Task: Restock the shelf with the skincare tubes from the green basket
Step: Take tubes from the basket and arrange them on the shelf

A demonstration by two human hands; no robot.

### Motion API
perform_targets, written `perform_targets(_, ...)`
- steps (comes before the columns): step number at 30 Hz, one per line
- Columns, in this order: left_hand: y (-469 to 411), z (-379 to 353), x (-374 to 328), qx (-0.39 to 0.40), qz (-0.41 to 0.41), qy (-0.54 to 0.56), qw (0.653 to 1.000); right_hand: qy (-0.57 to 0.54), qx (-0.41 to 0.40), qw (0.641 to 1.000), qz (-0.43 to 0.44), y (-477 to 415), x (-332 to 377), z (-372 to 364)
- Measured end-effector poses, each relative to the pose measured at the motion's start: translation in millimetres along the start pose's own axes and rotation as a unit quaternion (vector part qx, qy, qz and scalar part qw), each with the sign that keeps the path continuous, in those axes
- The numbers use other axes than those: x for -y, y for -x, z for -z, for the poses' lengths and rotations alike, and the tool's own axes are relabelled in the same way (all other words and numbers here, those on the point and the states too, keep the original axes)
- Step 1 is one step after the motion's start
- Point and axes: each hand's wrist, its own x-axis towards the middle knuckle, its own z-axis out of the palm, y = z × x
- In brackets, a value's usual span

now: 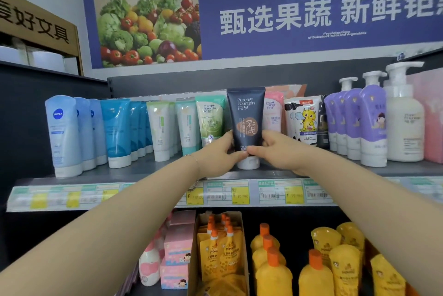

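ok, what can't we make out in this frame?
Green basket: outside the head view, nowhere in frame.
Dark Pure Fountain tube: lower label covered by the left hand and right hand, head view.
Price tags: small print too blurred to read, head view.
Banner: right end cut off by the frame edge, head view.

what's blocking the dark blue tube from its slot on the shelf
Nothing visible does. The left hand and right hand grip the dark blue tube, its white cap seemingly on the shelf, in the gap between the green tube and the pink tube. Behind it is hidden.
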Motion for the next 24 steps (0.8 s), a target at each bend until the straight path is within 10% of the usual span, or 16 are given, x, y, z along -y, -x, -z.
perform_targets(14, -2.9, 0.7, 10.3, -0.014, 0.006, 0.060, 0.998, 0.054, -0.017, 0.998, 0.009, -0.3, -0.4, -2.9)
perform_targets(24, 27.0, 6.3, -15.3, -0.291, 0.014, -0.114, 0.950, 0.184, -0.073, 0.980, 0.029, 35.6, 14.6, 24.8)
